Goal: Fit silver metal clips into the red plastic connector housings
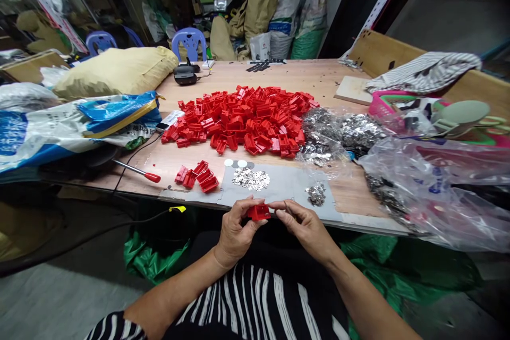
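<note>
Between thumb and fingers, my left hand (238, 226) grips a small red plastic box (261, 212) just in front of the table's near edge, its hollow side facing me. My right hand (298, 220) is at the box's right end with thumb and forefinger pinched; whatever they hold is too small to make out. Past my hands, a pile of small silvery metal pieces (251, 179) lies on a grey sheet (282, 191). A smaller heap of metal parts (316, 194) sits to the right. Several red boxes (198, 176) form a little group on the left.
A large heap of red boxes (247, 117) covers the table's middle. Plastic bags of metal parts (322, 133) lie right of it, beside a pink basket (382, 103). A red-tipped lever (151, 177) juts out at left, near a blue-and-white sack (79, 122).
</note>
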The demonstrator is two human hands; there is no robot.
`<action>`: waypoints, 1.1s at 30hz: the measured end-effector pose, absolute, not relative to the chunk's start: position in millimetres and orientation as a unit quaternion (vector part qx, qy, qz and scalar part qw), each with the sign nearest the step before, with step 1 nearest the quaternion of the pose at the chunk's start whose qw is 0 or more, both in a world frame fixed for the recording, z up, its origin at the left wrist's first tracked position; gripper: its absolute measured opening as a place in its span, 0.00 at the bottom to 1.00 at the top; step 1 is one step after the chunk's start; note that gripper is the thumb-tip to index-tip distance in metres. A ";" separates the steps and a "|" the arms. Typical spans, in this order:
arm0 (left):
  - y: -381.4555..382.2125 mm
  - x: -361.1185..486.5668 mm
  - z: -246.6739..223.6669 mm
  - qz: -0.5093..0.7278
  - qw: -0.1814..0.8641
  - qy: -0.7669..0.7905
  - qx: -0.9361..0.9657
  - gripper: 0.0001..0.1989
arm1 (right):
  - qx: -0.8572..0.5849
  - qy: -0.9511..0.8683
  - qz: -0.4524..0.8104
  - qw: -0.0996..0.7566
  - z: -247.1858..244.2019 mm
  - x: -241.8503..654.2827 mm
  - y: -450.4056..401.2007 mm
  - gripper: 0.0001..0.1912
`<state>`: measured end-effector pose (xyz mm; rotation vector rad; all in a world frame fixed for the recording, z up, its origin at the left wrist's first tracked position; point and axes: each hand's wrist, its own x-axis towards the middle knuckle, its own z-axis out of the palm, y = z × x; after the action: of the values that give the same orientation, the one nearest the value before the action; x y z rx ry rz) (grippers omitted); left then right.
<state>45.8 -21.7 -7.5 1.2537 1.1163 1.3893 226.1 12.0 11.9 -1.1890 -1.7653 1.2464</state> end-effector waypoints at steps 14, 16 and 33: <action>-22.8 46.0 -5.5 0.542 0.487 0.429 0.533 0.16 | -0.421 -0.573 0.614 0.342 -0.1 213.2 19.2 0.18; -23.1 46.6 -4.9 0.535 0.489 0.429 0.539 0.17 | -0.414 -0.549 0.643 0.338 -2.4 213.0 18.6 0.19; -23.0 40.4 -3.4 0.538 0.599 0.354 0.476 0.14 | -0.344 -0.414 0.796 0.278 -1.6 217.8 8.8 0.24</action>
<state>40.4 -23.0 -3.4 1.1044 0.8211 1.2482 217.8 8.8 -1.6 -0.9233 -1.1105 2.1354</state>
